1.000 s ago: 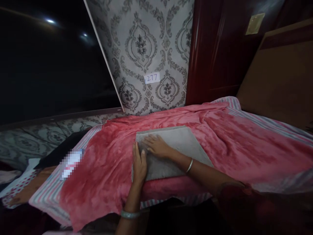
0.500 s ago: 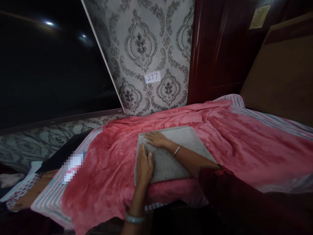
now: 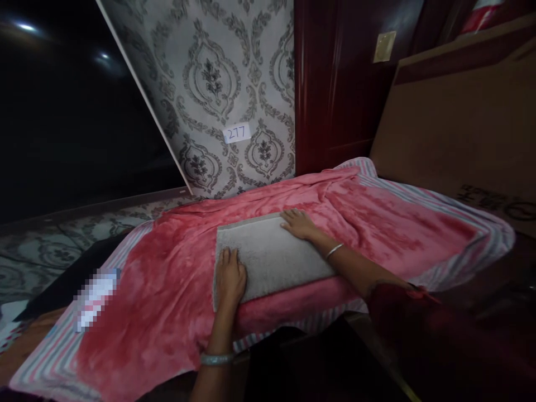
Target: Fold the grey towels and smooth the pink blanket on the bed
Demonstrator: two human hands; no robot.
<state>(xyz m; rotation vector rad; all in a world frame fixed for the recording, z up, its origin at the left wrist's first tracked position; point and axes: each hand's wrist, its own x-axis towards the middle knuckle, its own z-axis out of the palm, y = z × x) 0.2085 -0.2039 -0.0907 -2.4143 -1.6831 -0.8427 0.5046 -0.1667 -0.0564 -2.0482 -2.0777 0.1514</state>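
Observation:
A folded grey plush cloth (image 3: 268, 251), roughly rectangular, lies flat on a pink blanket (image 3: 167, 312). Its layered back edge shows; whether it is a towel or a mat I cannot tell. On its left side rests my left hand (image 3: 231, 276), palm down, fingers forward and slightly bent. My right hand (image 3: 299, 224) lies flat with fingers apart at the cloth's back edge, towards the right. Neither hand grips anything. My right forearm covers part of the cloth's right side.
Striped fabric (image 3: 46, 357) edges the pink blanket. A large dark screen (image 3: 79, 111) stands at the left, and patterned wallpaper bears a paper label (image 3: 237, 133) reading 277. A cardboard box (image 3: 456, 117) stands at the right beside a dark red door (image 3: 335, 84).
My right hand has slid right along the cloth's back edge, away from the left corner. My left hand stays on the left side, now with fingers more bent. The view has turned right.

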